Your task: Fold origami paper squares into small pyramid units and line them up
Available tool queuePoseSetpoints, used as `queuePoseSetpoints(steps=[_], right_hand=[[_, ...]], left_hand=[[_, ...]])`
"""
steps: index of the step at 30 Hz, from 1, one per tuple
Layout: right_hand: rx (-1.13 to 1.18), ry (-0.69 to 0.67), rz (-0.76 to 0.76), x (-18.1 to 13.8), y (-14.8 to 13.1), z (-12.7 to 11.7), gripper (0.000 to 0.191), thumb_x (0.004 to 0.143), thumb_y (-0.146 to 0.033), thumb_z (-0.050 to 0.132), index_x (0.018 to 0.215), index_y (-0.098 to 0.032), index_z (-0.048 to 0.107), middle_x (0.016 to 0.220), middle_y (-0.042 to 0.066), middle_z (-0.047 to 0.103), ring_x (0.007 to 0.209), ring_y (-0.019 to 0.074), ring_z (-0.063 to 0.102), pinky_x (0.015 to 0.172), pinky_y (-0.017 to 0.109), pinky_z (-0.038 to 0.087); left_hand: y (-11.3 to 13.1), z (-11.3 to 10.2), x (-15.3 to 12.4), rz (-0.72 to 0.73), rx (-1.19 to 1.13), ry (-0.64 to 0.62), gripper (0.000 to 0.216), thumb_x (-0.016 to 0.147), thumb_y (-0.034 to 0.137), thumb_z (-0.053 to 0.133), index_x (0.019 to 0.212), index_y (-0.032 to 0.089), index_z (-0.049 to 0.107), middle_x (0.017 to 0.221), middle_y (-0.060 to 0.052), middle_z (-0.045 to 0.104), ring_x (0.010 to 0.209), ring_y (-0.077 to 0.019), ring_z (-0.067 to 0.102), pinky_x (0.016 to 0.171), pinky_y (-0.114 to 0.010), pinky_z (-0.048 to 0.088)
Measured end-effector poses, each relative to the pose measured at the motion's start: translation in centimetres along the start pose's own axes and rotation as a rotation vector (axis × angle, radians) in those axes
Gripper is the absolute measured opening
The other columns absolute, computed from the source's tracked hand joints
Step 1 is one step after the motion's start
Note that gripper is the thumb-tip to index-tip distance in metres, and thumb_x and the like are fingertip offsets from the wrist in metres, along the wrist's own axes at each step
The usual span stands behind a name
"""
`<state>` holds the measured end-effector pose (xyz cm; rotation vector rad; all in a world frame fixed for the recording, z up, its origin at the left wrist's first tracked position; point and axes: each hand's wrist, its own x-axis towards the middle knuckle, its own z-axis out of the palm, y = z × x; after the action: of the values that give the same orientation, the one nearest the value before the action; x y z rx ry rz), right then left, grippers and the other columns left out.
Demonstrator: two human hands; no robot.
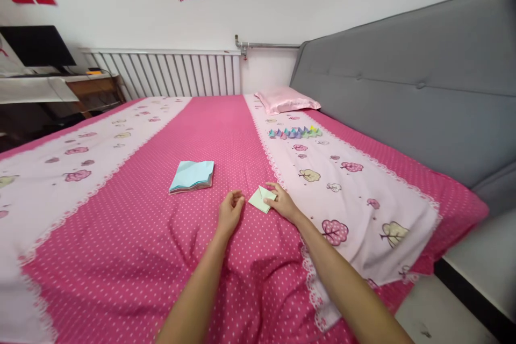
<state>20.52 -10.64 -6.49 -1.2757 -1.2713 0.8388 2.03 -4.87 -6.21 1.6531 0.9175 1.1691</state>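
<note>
A small pale green folded paper [260, 199] lies on the pink dotted bedsheet [161, 247]. My right hand [282, 201] rests on its right edge, fingers pinched on a folded flap. My left hand [230, 212] sits just left of the paper, fingers curled, not touching it and holding nothing I can see. A stack of light blue paper sheets [192, 176] lies to the left, a little farther away.
A row of several small folded paper pieces [295, 132] in blue, purple and green lies farther up the bed. A pink pillow [287, 100] is at the far end by the grey padded headboard [403, 91]. A radiator [169, 72] and a desk [60, 88] stand beyond.
</note>
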Motion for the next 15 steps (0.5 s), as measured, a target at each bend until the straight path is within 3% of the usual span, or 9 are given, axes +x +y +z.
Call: queuePoseSetpoints(steps=[5,8,12,15], right_hand=[[-0.240,0.082,-0.079,-0.6,-0.4,0.2,0.055,0.069,-0.022,0.061,0.121,-0.019,0.045,0.101,0.007,0.059,0.093,0.0195,0.057,0.086,0.038,0.043],[-0.389,0.100,-0.137,-1.0,-1.0,0.4,0.049,0.072,-0.022,0.058,0.120,-0.020,0.050,0.113,0.008,0.053,0.107,0.0201,0.049,0.096,0.038,0.036],[-0.576,0.099,-0.168,-1.8,-1.4,0.7,0.036,0.081,-0.026,0.048,0.115,-0.018,0.058,0.131,0.011,0.041,0.120,0.0221,0.038,0.101,0.038,0.029],[-0.703,0.063,-0.176,-2.4,-1.6,0.9,0.038,0.086,-0.029,0.040,0.118,-0.017,0.056,0.136,0.010,0.038,0.123,0.0236,0.033,0.103,0.040,0.024]], left_hand=[[0.7,-0.2,-1.8,0.098,0.164,-0.077,0.037,0.077,0.035,0.056,0.108,0.016,0.055,0.100,-0.010,0.062,0.090,-0.0193,0.060,0.085,-0.038,0.046],[1.6,0.0,-2.6,0.150,0.269,-0.122,0.041,0.077,0.036,0.057,0.115,0.021,0.055,0.118,-0.010,0.056,0.107,-0.0226,0.053,0.096,-0.042,0.038],[2.6,0.5,-3.5,0.327,0.620,-0.261,0.045,0.085,0.037,0.043,0.129,0.027,0.043,0.143,-0.005,0.032,0.126,-0.0220,0.036,0.105,-0.041,0.027],[2.9,0.9,-3.7,0.400,0.771,-0.310,0.044,0.088,0.037,0.036,0.130,0.024,0.042,0.141,-0.005,0.035,0.131,-0.0207,0.029,0.107,-0.041,0.023]])
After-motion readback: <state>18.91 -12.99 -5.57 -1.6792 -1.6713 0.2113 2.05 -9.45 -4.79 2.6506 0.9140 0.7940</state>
